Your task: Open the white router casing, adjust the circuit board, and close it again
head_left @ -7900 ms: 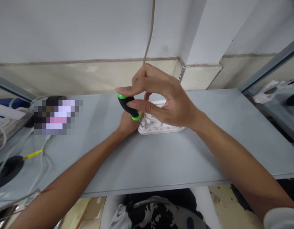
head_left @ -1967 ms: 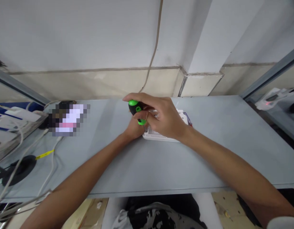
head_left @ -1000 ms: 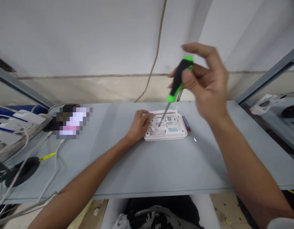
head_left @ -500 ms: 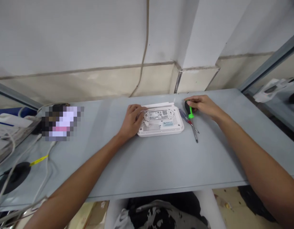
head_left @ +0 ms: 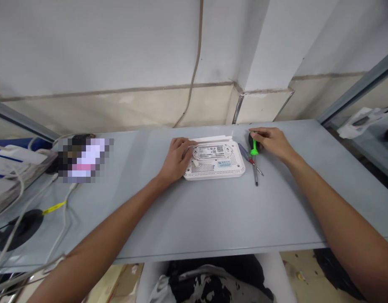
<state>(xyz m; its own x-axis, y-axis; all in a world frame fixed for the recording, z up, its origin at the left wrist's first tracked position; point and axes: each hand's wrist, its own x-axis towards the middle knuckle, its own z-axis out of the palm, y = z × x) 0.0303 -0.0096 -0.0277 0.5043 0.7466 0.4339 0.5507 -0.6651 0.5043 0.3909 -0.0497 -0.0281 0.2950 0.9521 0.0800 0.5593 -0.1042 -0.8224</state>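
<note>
A white router (head_left: 214, 162) lies upside down in the middle of the grey table (head_left: 212, 219), its vented base and labels facing up. My left hand (head_left: 176, 158) rests over the router's left end, fingers on its base. My right hand (head_left: 271, 143) sits to the right of the router, fingertips closed on the handle end of a black-and-green screwdriver (head_left: 254, 147). That tool's steel shaft lies on the table, pointing toward me. Between the router and this tool lies a smaller blue-handled screwdriver (head_left: 243, 149), partly under the green one.
A pixelated object (head_left: 85, 160) stands at the table's left, beyond it papers and white cables (head_left: 17, 176) and a black cable grommet (head_left: 23, 229). A white device (head_left: 359, 124) lies on a surface beyond the right metal rail. The table's front edge runs below my forearms.
My right hand has taken the screwdriver off the router and laid it on the table at the right. Its shaft has swung slightly. My left hand stays on the router.
</note>
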